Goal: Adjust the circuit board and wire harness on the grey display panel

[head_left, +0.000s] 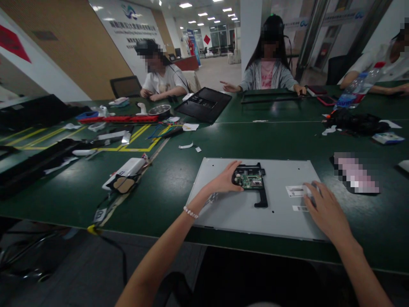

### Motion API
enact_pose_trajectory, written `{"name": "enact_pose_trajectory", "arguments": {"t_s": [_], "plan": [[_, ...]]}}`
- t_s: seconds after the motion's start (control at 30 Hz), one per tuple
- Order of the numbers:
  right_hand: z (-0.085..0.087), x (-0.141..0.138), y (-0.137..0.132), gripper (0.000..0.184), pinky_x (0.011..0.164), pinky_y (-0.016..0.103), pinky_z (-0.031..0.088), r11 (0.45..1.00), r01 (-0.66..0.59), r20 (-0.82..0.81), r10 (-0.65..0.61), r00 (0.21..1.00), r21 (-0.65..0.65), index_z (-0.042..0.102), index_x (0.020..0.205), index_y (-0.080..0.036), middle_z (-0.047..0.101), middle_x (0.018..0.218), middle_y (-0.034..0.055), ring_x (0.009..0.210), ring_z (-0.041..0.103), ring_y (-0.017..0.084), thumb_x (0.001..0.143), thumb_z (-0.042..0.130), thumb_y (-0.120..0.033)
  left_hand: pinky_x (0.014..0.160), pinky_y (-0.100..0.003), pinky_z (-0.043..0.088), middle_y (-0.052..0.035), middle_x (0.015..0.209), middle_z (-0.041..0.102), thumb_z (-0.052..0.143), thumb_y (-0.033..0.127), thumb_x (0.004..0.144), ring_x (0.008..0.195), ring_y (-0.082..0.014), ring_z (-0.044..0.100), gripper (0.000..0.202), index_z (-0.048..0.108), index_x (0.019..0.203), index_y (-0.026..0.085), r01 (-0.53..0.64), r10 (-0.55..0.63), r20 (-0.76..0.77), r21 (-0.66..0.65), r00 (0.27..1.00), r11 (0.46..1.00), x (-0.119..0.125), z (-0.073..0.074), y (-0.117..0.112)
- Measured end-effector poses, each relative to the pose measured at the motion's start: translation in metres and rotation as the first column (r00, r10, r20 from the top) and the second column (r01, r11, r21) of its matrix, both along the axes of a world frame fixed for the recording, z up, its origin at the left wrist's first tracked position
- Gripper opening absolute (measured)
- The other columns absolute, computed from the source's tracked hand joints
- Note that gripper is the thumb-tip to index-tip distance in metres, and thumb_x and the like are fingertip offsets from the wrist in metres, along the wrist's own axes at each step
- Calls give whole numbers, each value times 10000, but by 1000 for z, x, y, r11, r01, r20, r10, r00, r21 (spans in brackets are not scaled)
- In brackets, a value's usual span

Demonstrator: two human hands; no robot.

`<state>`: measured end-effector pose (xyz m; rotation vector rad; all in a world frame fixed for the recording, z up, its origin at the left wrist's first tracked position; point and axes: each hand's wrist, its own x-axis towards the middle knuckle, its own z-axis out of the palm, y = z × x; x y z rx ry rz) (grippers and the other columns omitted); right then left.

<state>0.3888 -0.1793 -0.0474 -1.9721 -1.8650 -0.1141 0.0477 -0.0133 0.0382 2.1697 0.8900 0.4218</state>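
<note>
The grey rectangular panel [283, 177] lies flat on the green tabletop [153, 213], along its near edge. Its upper face is plain, with small dark holes and two white printed labels [294, 191] toward the right end. The green circuit board [252, 181], with components exposed, is positioned over the panel's middle, beside a black bracket [262, 197] that runs along the board's far and right sides and extends toward the near edge.

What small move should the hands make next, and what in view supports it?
Probably bring the right hand to the uncovered right side of the black bracket: the left hand reaches only its left side, beside the circuit board, while the right hand's fingers are by the white label, away from the bracket.
</note>
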Motion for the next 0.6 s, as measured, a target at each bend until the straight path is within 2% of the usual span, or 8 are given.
{"name": "enact_pose_trajectory", "arguments": {"t_s": [0.27, 0.47, 0.6], "plan": [[1, 1, 1, 495, 1078, 537, 386, 1000, -2, 19, 2, 1000, 0, 498, 1358, -145, 463, 1405, 198, 1334, 411, 347, 966, 359, -413, 1222, -495, 181, -189, 1596, 189, 769, 366, 634, 1481, -343, 192, 1074, 228, 1528, 121, -30, 30, 5, 0, 1000, 1000, 4, -8, -6], [2, 4, 1, 494, 1059, 550, 396, 1000, -11, -9, 11, 1000, 15, 495, 1359, -160, 480, 1395, 189, 1314, 433, 349, 958, 369, -419, 1215, -506, 188, -163, 1609, 174, 783, 410, 636, 1482, -358, 181, 1080, 236, 1534, 160, -65, 66, -18, 25, 998, 998, 7, -13, -9], [2, 7, 0, 512, 1064, 551, 387, 1000, -6, -47, 7, 999, 7, 495, 1363, -160, 486, 1400, 183, 1312, 437, 350, 948, 383, -438, 1220, -478, 195, -168, 1610, 169, 786, 401, 642, 1476, -350, 205, 1083, 230, 1534, 141, -66, 67, -20, 41, 998, 997, 9, -16, -9]]}}
